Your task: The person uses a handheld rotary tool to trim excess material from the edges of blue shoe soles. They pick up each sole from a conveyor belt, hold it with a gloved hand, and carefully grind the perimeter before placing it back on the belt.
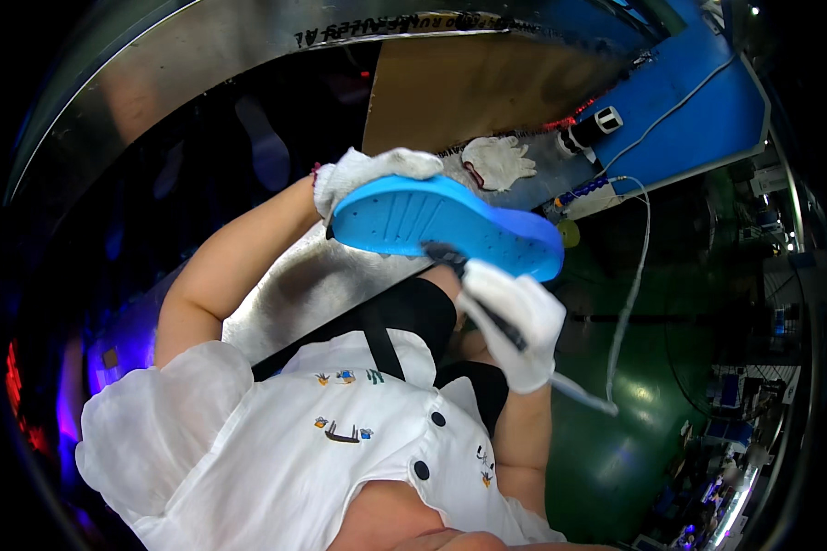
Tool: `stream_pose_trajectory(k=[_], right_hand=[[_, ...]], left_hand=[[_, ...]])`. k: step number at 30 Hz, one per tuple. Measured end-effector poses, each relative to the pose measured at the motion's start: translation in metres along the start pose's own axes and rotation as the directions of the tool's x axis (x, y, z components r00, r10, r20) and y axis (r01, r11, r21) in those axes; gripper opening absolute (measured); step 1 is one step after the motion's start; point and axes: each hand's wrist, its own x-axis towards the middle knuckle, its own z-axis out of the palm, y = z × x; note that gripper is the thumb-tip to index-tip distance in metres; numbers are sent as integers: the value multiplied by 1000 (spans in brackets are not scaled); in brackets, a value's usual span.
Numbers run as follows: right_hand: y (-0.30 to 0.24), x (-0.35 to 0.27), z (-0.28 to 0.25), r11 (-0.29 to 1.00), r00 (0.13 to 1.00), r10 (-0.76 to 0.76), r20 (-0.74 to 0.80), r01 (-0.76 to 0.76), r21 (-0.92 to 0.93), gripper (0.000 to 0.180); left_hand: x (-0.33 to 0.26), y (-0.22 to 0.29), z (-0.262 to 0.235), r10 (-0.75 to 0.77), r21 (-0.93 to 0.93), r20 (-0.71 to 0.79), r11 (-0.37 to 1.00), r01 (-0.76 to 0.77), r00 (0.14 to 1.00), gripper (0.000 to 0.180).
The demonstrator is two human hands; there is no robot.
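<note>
My left hand (377,174), in a white knitted glove, is closed on the far edge of a bright blue shoe sole (432,216). The sole is tilted, with its grooved, dotted face turned up toward me. In my white-gloved right hand (515,321) is a dark hand tool with a narrow tip (445,255). That tip is at the near edge of the sole; whether it touches, I cannot tell. A pale hose (583,395) trails from beside the right hand, apparently joined to the tool. Motion blurs the right hand and the tool.
A spare white glove (501,165) lies beyond the sole, near a black-and-white cylinder (590,130). Behind stands a brown board (487,92), with a blue panel (680,101) to its right. On the dark surface at left lie several soles (262,142). Green floor (606,459) spreads at right.
</note>
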Motion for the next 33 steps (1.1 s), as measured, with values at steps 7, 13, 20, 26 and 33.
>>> stream_pose_trajectory(k=[7, 13, 20, 26, 33], right_hand=[[3, -4, -11, 1000, 1000, 5, 22, -5, -22, 31], [-6, 2, 6, 845, 974, 220, 52, -217, 488, 24], [-21, 5, 51, 986, 953, -167, -252, 168, -19, 35], [-27, -8, 22, 537, 846, 415, -335, 69, 840, 20], [-24, -13, 40, 668, 892, 395, -218, -116, 735, 18]], left_hand=[[-13, 9, -3, -183, -124, -122, 978, 168, 975, 43], [-10, -34, 22, 61, -519, 108, 855, 5, 992, 75], [-18, -45, 70, 196, -837, -3, 537, -110, 981, 92], [-82, 49, 19, 613, -666, 181, 652, -363, 769, 101], [-107, 102, 7, 766, -535, -187, 445, -718, 615, 79]])
